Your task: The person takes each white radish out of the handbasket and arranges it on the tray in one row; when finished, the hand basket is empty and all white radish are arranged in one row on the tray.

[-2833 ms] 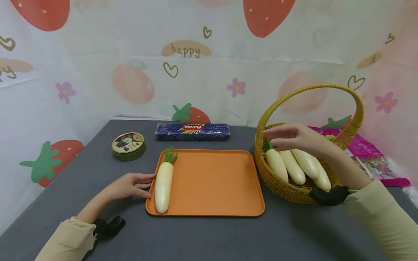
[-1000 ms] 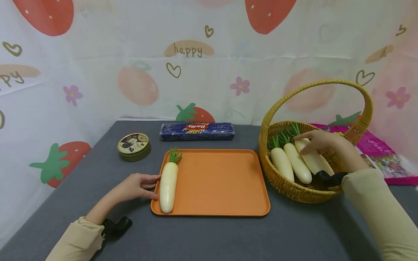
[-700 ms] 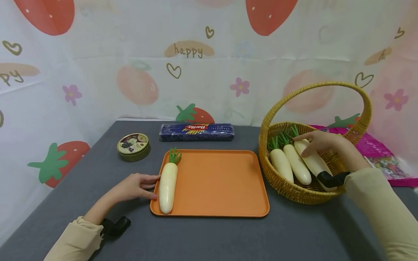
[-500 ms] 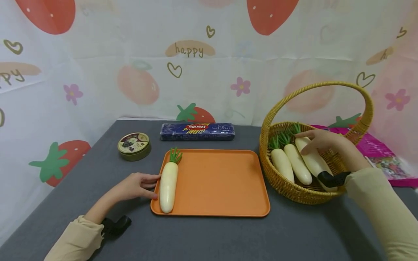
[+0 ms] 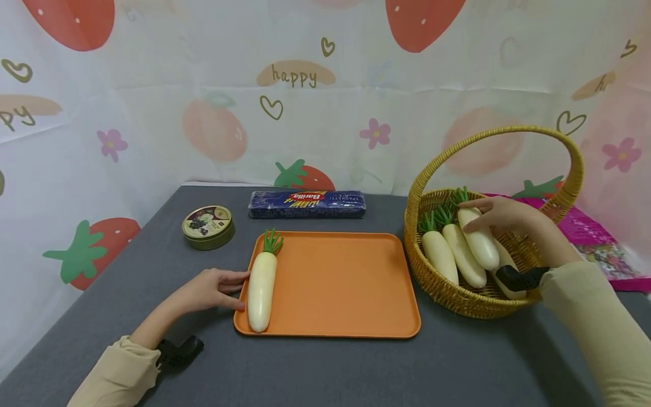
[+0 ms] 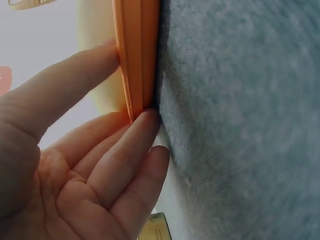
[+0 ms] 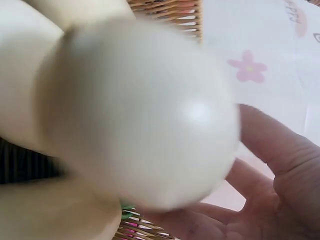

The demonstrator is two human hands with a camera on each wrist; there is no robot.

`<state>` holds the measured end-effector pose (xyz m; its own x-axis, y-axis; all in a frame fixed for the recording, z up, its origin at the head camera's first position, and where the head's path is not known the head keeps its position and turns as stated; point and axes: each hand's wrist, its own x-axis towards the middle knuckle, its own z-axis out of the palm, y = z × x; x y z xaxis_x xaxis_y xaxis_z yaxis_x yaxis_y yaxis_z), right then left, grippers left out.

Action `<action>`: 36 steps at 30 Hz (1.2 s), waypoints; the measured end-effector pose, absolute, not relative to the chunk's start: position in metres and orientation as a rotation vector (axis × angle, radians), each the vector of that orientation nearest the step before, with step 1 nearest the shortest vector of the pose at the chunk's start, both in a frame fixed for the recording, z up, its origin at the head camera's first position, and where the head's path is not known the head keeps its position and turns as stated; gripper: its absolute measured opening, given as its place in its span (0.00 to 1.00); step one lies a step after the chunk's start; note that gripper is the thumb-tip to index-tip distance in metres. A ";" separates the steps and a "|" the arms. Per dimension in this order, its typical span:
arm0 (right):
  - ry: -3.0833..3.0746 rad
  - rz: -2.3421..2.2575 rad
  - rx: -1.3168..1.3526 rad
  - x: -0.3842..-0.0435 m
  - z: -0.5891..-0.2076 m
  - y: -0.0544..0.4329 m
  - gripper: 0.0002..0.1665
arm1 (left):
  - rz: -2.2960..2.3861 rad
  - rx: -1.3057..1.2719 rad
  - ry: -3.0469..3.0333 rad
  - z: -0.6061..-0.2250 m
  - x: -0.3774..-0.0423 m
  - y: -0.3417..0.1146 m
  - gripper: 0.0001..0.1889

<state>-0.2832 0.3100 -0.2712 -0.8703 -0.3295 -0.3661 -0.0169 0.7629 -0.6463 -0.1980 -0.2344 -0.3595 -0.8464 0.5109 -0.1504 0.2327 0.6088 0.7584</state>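
My right hand [image 5: 503, 217] grips a white radish [image 5: 480, 240] by its upper part, just below the green leaves. The radish is raised a little over the other radishes [image 5: 464, 257] in the wicker basket [image 5: 458, 302]; its rounded end fills much of the right wrist view. My left hand [image 5: 211, 291] rests at the left edge of the orange tray [image 5: 346, 282]. Its fairly straight fingers and thumb touch the rim, as the left wrist view shows close up. Along the tray's left side lies one radish [image 5: 261, 294], its leaves pointing to the back.
Behind the tray lies a blue spaghetti packet [image 5: 307, 205]. A round tin [image 5: 208, 227] stands at the back left. The basket's tall handle [image 5: 495, 131] arches above my right hand. A pink bag [image 5: 592, 243] lies behind the basket on the right.
My right hand has come down from above the basket, gripped a radish and raised it slightly, showing more of another radish beneath. The left hand stays at the tray.
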 end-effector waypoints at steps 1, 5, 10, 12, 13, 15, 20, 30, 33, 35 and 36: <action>2.500 -0.909 -0.261 -0.283 -0.270 0.310 0.47 | 1.097 0.593 2.482 -0.359 -0.198 -0.234 0.39; 2.512 -0.941 -0.255 -0.279 -0.267 0.309 0.48 | 1.084 0.579 2.475 -0.358 -0.201 -0.235 0.40; 2.521 -0.960 -0.259 -0.275 -0.265 0.309 0.48 | 1.079 0.579 2.469 -0.358 -0.200 -0.235 0.40; 2.529 -0.967 -0.264 -0.274 -0.264 0.309 0.49 | 1.088 0.574 2.465 -0.358 -0.200 -0.235 0.40; 2.534 -0.971 -0.269 -0.273 -0.264 0.309 0.49 | 1.088 0.576 2.466 -0.358 -0.200 -0.235 0.40; 2.550 -0.979 -0.272 -0.271 -0.263 0.309 0.48 | 1.087 0.584 2.470 -0.358 -0.201 -0.236 0.40; 2.566 -1.050 -0.278 -0.265 -0.261 0.313 0.46 | 1.076 0.620 2.470 -0.359 -0.202 -0.237 0.39; 2.608 -1.173 -0.355 -0.248 -0.263 0.313 0.43 | 1.093 0.623 2.440 -0.364 -0.203 -0.240 0.42; 2.628 -1.175 -0.349 -0.240 -0.261 0.313 0.43 | 1.099 0.628 2.435 -0.363 -0.204 -0.240 0.42; 2.639 -1.174 -0.340 -0.235 -0.261 0.312 0.43 | 1.102 0.630 2.432 -0.363 -0.204 -0.240 0.42; 2.641 -1.171 -0.346 -0.233 -0.261 0.312 0.43 | 1.102 0.625 2.433 -0.364 -0.204 -0.240 0.42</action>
<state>-0.2326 0.3118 -0.2605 -0.9453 -0.3056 -0.1140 -0.1208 0.6525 -0.7481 -0.2041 -0.2401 -0.3639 -0.8218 0.5444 -0.1684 0.2324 0.5899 0.7733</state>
